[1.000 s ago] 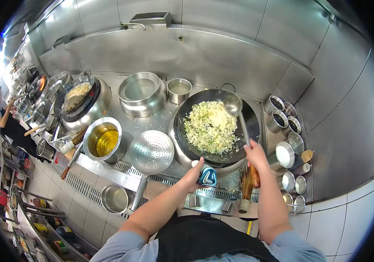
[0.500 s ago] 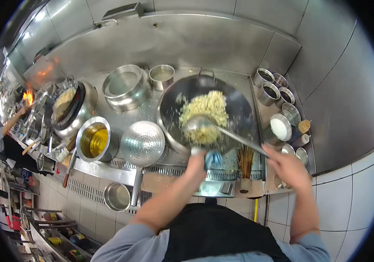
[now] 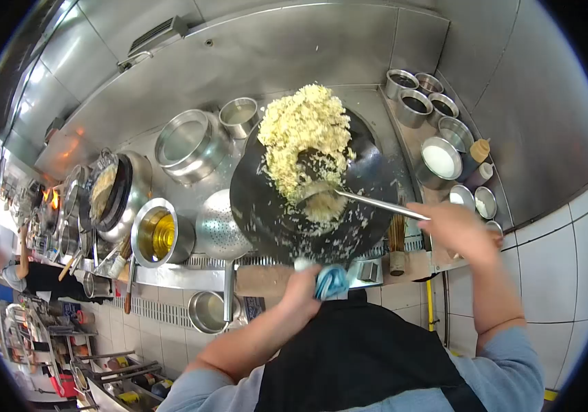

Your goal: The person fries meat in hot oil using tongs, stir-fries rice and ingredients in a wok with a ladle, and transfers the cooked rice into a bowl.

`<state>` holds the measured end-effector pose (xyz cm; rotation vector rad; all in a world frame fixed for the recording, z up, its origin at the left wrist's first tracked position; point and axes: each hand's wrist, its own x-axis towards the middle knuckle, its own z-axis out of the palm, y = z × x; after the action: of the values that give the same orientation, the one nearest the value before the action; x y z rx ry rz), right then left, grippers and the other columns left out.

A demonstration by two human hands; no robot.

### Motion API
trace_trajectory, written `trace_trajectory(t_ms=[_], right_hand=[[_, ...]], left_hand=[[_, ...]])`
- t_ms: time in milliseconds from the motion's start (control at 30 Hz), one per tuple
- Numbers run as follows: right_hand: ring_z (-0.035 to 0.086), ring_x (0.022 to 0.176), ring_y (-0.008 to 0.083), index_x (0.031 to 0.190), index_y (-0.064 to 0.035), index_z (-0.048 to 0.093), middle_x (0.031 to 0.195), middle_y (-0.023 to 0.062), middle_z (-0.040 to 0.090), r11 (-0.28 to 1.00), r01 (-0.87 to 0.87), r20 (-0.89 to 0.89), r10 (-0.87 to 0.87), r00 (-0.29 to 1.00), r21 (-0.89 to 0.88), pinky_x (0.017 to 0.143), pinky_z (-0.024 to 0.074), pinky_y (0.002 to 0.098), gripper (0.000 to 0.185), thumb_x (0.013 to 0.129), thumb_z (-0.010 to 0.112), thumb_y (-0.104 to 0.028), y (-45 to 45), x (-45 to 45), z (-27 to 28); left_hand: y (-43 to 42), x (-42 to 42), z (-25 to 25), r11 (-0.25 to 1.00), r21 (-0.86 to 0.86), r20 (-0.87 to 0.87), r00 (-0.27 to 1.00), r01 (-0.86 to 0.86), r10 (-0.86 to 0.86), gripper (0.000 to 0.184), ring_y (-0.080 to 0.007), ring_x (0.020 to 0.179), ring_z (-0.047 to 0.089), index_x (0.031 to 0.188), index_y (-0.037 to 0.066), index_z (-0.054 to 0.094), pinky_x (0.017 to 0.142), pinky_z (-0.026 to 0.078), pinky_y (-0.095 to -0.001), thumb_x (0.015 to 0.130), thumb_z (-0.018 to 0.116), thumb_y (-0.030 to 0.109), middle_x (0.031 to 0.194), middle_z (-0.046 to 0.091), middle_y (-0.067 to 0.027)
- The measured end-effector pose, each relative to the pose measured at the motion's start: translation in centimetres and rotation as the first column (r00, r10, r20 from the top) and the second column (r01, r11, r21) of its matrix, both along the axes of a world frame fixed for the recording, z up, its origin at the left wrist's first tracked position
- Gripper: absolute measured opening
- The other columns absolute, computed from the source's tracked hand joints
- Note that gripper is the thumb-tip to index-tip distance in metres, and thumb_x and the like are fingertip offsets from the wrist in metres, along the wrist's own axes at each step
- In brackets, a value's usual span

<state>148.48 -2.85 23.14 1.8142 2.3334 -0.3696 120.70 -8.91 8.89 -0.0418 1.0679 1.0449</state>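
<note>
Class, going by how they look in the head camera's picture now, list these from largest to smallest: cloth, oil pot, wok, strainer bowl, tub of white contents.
1. Wok
2. Oil pot and strainer bowl: too alike to rank, and the wok partly hides the bowl
3. Tub
4. Cloth

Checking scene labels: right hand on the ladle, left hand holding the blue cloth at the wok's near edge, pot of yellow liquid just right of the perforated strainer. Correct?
One error: the head view shows the pot of yellow liquid just left of the perforated strainer. The rest holds: right hand on the ladle, left hand holding the blue cloth at the wok's near edge.
</note>
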Motion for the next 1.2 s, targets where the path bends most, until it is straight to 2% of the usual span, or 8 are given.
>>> trace_trajectory(t_ms=[500,700,833,900,967,1067,1133,1200], right_hand=[[0.065,0.085,0.0313,0.123,-0.0267,0.06,0.09,0.0107,0.067,0.998,-0.033,0.1,0.027,0.995,0.056,0.073,0.0503,0.0455,0.033,0.091,0.056,-0.026,-0.8,-1.5,2.7],[0.066,0.081,0.0317,0.14,-0.0165,0.043,0.095,0.0168,0.066,0.982,0.167,0.017,-0.169,0.985,0.084,0.07,0.051,0.0432,0.048,0.094,0.052,-0.023,0.5,-5.6,-7.4],[0.062,0.075,0.0216,0.137,-0.0135,0.048,0.091,0.0104,0.059,0.746,-0.066,-0.736,-0.632,0.241,-0.663,0.066,0.051,0.0373,0.042,0.098,0.047,-0.03,-2.9,-3.6,-6.7],[0.061,0.088,0.0222,0.125,-0.0048,0.052,0.095,0.0099,0.057,0.805,-0.516,-0.797,-0.503,-0.333,-0.292,0.074,0.0512,0.0366,0.057,0.096,0.042,-0.052,-1.3,-2.7,-5.1],[0.058,0.086,0.0217,0.122,-0.0063,0.048,0.098,0.0092,0.057,0.943,-0.283,-0.844,-0.293,-0.449,-0.177,0.08,0.0477,0.0349,0.076,0.082,0.052,-0.071,1.8,-4.4,-0.8],[0.056,0.074,0.015,0.1,-0.0088,0.051,0.078,0.0011,0.053,0.839,0.413,-0.902,0.189,0.388,0.354,0.074,0.0439,0.0282,0.029,0.078,0.071,-0.009,8.9,-6.9,1.0],[0.046,0.05,0.0116,0.084,-0.0099,0.048,0.063,-0.001,0.046,0.887,0.46,-0.888,0.245,-0.388,0.043,0.047,0.0371,0.0234,0.019,0.083,0.067,-0.006,13.3,-12.2,-0.8],[0.037,0.041,0.0095,0.068,-0.0103,0.043,0.051,-0.0017,0.038,0.973,0.202,-0.93,0.172,-0.325,0.109,0.041,0.0299,0.0265,0.026,0.086,0.062,-0.007,17.7,-13.8,-0.5]], left_hand=[[3.5,-1.5,2.2,0.999,0.028,0.014,1.0,-0.026,0.026,0.016,-0.0259,0.08,0.066,0.103,0.008,0.055,0.074,0.056,-0.0484,0.096,0.044,0.016,0.093,0.064,-0.0114],[6.1,-1.5,-10.9,0.985,0.157,-0.188,0.981,0.069,-0.038,0.016,-0.0259,0.075,0.066,0.098,0.004,0.055,0.066,0.056,-0.0444,0.094,0.047,0.017,0.089,0.065,-0.0103],[2.9,-1.1,-5.1,0.997,0.059,-0.189,0.981,0.052,-0.04,0.017,-0.0268,0.082,0.067,0.105,0.003,0.054,0.066,0.057,-0.0448,0.093,0.046,0.012,0.093,0.065,-0.0123],[6.5,-1.2,-5.3,0.992,0.112,-0.014,0.998,-0.051,0.053,0.015,-0.026,0.078,0.067,0.101,0.006,0.055,0.064,0.056,-0.0441,0.093,0.047,0.016,0.09,0.065,-0.0116],[10.3,-0.9,-5.3,0.993,0.114,-0.011,0.999,-0.033,0.034,0.017,-0.024,0.074,0.066,0.096,0.007,0.056,0.064,0.055,-0.0434,0.092,0.051,0.023,0.083,0.065,-0.009],[13.1,-0.4,-6.9,0.994,0.102,0.009,1.0,-0.031,0.03,0.023,-0.0234,0.073,0.065,0.096,0.008,0.057,0.064,0.055,-0.0442,0.091,0.056,0.03,0.082,0.065,-0.0076],[11.5,-1.1,-4.7,0.995,0.087,0.038,0.998,0.045,-0.049,0.025,-0.023,0.068,0.065,0.091,0.006,0.059,0.061,0.055,-0.042,0.089,0.062,0.03,0.079,0.064,-0.0079],[8.9,-1.4,-2.8,0.983,0.038,0.058,0.982,0.179,-0.181,0.027,-0.0221,0.066,0.064,0.088,0.006,0.06,0.06,0.055,-0.0403,0.087,0.066,0.032,0.078,0.064,-0.0073]])
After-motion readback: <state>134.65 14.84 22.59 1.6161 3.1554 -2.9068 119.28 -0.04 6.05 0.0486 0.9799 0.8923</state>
